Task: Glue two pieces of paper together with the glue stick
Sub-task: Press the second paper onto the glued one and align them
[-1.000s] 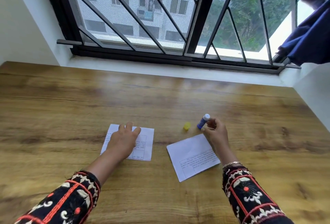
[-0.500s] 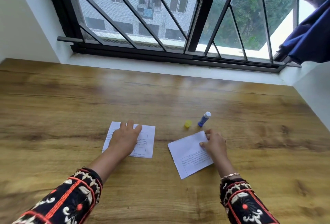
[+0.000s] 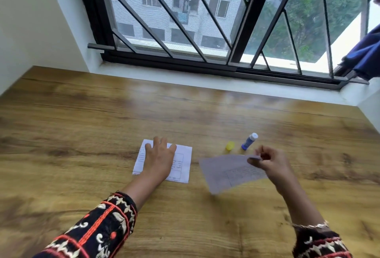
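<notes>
One paper (image 3: pixel 183 163) is pinned flat to the desk (image 3: pixel 82 134) by the open left hand (image 3: pixel 159 160), the second paper (image 3: pixel 226 173) is pinched aloft by the right hand (image 3: pixel 271 163), the uncapped glue stick (image 3: pixel 249 141) stands untouched; joining is judged unfinished.

Motion-blurred lifted paper (image 3: pixel 230 172), print illegible

Window (image 3: pixel 205 21) daylight — soft motion blur

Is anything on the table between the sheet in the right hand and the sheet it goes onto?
Only the left hand, pressed flat on the left paper. The right hand pinches the right paper; bare table lies between.
</notes>
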{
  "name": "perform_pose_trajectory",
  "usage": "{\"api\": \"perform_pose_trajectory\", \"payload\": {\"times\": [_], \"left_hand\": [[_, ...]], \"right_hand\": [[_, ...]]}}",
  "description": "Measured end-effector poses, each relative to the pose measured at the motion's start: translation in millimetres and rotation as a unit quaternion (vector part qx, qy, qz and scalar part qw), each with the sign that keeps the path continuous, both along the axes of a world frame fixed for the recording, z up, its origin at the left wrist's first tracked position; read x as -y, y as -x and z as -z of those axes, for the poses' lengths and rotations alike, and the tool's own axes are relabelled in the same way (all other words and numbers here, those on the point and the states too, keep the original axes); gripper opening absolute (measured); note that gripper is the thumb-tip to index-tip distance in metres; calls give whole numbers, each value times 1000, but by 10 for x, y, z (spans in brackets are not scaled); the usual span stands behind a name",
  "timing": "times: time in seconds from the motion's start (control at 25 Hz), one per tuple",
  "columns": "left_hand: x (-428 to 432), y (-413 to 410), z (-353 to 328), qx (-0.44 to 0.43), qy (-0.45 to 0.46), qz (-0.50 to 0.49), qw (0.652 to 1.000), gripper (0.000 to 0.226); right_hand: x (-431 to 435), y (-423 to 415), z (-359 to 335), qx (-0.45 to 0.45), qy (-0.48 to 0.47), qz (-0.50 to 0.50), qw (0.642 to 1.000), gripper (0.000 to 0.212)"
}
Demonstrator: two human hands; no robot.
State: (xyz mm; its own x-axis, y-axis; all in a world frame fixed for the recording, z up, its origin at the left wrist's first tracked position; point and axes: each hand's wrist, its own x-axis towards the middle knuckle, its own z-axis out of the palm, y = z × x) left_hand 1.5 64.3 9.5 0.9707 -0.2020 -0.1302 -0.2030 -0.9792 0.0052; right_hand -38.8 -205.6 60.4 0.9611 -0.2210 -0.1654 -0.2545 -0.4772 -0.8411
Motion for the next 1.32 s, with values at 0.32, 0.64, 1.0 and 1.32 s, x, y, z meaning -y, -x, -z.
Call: {"api": "perform_pose_trajectory", "payload": {"times": [0.32,0.64,1.0,1.32], "left_hand": [[2,20,-474,-391,668,-268,574,55],[-351,-49,-410,-267,723,-281,572,13],[-427,-2,-227,-120,660,-314,672,14],[-453,-106,130,-28,223,-386,895,54]], "right_hand": [[-654,98,-386,270,3,-156,950,20],[-846,154,-11,270,23,-124,954,49],[-1063,-90,285,-45,-233,19,971,15],[-994,-162,305,-52,-240,38,969,17]]}}
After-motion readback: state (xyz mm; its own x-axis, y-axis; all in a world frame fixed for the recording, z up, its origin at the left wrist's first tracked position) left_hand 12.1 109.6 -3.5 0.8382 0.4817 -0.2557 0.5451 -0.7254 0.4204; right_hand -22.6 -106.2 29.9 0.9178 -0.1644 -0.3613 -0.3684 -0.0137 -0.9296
